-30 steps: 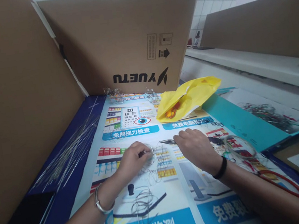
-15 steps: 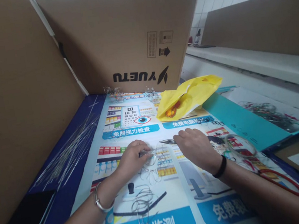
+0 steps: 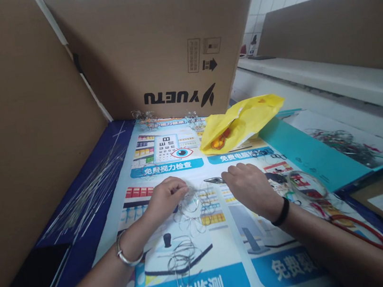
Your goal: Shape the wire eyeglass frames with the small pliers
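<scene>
My right hand (image 3: 250, 187) is wrapped round a pair of pliers (image 3: 214, 180), whose thin metal jaws point left. To the left, my left hand (image 3: 169, 197) is closed, thumb and forefinger pressed together on thin wire. Loops of this wire (image 3: 191, 206) spread below and right of the fingertips, close to the plier tip but seemingly apart from it. The wire is too fine to follow fully, and the handles of the pliers are hidden in my right fist. Nearer to me, a loose bundle of wire loops (image 3: 182, 257) lies on the printed sheet (image 3: 229, 253).
A yellow bag (image 3: 248, 118) with something orange inside lies beyond my hands. Straight wires (image 3: 87, 195) lie at the left beside a black flat object (image 3: 35, 277). Cardboard panels (image 3: 120, 48) stand behind. At the right are a red ring (image 3: 366, 232) and tangled wires (image 3: 343, 145).
My left hand has shifted slightly left, and its thumb and forefinger have come together from round the wire loops. The right hand and pliers stay almost in place.
</scene>
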Available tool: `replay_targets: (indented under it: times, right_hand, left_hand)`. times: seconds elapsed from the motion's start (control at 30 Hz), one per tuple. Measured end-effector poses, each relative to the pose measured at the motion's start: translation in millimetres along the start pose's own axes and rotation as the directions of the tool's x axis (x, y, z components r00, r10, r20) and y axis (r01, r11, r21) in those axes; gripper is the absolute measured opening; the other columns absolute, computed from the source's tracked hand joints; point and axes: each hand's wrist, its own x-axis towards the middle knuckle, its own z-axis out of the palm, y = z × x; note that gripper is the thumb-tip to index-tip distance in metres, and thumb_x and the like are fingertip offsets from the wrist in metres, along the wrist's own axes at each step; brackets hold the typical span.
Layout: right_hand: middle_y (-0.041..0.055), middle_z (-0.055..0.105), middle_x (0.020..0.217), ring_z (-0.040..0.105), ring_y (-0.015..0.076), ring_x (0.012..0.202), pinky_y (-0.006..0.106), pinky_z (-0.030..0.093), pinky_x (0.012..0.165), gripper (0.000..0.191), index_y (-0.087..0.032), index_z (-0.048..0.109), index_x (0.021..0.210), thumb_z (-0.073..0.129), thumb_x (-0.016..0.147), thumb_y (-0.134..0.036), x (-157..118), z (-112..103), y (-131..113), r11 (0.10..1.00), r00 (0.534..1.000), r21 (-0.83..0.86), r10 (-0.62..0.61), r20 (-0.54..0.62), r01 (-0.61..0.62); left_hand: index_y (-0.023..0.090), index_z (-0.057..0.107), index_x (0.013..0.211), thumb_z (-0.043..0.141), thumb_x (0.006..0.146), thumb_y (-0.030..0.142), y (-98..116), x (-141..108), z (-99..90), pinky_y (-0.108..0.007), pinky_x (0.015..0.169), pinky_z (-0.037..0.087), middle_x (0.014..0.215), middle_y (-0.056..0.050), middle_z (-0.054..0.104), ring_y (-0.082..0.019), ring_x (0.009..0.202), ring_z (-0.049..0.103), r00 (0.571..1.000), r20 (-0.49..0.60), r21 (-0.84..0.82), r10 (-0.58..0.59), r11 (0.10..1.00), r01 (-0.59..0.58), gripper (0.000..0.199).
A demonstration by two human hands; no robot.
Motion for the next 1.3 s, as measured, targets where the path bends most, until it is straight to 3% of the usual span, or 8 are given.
replay_targets:
  times: [0.4, 0.73, 1.03, 1.3]
  right_hand:
    - [0.0034, 0.055, 0.069, 0.043, 0.0166, 0.069, 0.031, 0.018, 0.062, 0.015, -0.018, 0.058, 0.073, 0.047, 0.082, -0.012, 0, 2, 2, 1.000, 1.000, -0.014, 0.000, -0.023, 0.000]
    - [0.0031, 0.054, 0.068, 0.043, 0.0169, 0.068, 0.031, 0.018, 0.061, 0.014, -0.019, 0.057, 0.073, 0.048, 0.082, -0.013, 1, 5, 2, 1.000, 0.999, -0.013, -0.008, -0.032, 0.008]
    - [0.0033, 0.055, 0.068, 0.042, 0.0170, 0.068, 0.031, 0.017, 0.061, 0.015, -0.019, 0.057, 0.072, 0.047, 0.082, -0.012, 0, 4, 3, 1.000, 0.999, -0.014, -0.008, -0.031, 0.007]
    - [0.0033, 0.055, 0.069, 0.042, 0.0168, 0.069, 0.031, 0.018, 0.061, 0.015, -0.019, 0.057, 0.073, 0.047, 0.082, -0.013, 1, 6, 3, 1.000, 1.000, -0.011, -0.010, -0.030, 0.010]
  left_hand:
    - [0.018, 0.058, 0.064, 0.053, 0.079, 0.029, 21, 4, -10.5, -0.026, 0.067, 0.042, 0.074, -0.001, 0.063, -0.014, 0.071, 0.056, 0.999, -0.031, 0.010, -0.040, 0.999, 0.041, 0.019]
    - [0.018, 0.062, 0.067, 0.054, 0.077, 0.027, 9, 1, -4.1, -0.025, 0.066, 0.043, 0.073, -0.001, 0.065, -0.014, 0.071, 0.058, 0.997, 0.044, 0.022, -0.063, 0.998, 0.062, 0.016]
    - [0.016, 0.059, 0.063, 0.054, 0.078, 0.030, 25, 4, -13.2, -0.024, 0.063, 0.042, 0.070, -0.001, 0.062, -0.014, 0.067, 0.055, 0.998, 0.015, 0.006, -0.069, 0.998, 0.069, 0.021]
    - [0.017, 0.062, 0.066, 0.055, 0.077, 0.029, 11, 0, -4.0, -0.024, 0.064, 0.042, 0.072, -0.001, 0.065, -0.014, 0.068, 0.057, 0.995, 0.045, 0.000, -0.089, 0.996, 0.089, 0.018]
